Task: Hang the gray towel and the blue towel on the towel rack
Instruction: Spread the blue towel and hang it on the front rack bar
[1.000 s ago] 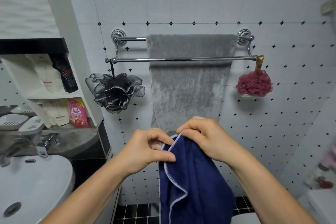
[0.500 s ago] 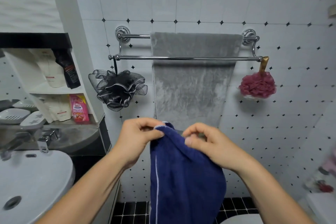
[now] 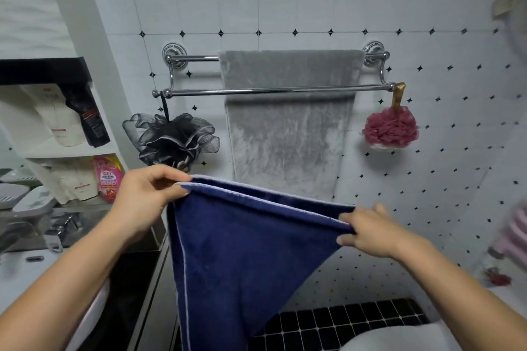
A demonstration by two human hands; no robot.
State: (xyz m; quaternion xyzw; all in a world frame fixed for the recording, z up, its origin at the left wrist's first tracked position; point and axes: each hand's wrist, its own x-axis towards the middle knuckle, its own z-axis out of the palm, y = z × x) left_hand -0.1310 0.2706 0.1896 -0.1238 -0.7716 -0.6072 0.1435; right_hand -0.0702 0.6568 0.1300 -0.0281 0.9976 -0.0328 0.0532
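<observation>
- Head view, change: half a second ago both hands pinched the blue towel (image 3: 245,251) close together at one bunched spot; now they have drawn apart along its top hem, so the hem runs as a stretched line from upper left down to lower right. I judge this to be the spreading step that readies the towel for draping.
- Head view, task state: the gray towel (image 3: 288,128) already hangs over the far bar of the rack (image 3: 199,92), centred, falling behind the near bar. The near bar is bare between a black pouf (image 3: 171,139) at its left end and a red pouf (image 3: 389,129) at its right end. The blue towel is held below the rack, not touching it, and its body hangs down toward the floor.
- Head view, left hand (image 3: 145,196): raised higher, forearm coming from the lower left, thumb and fingers clamped on the hem's left corner.
- Head view, right hand (image 3: 370,232): lower and to the right, knuckles up, fingers closed over the hem's right end.
- Next, by my judgement: lift the hem level and carry it over the near bar.
</observation>
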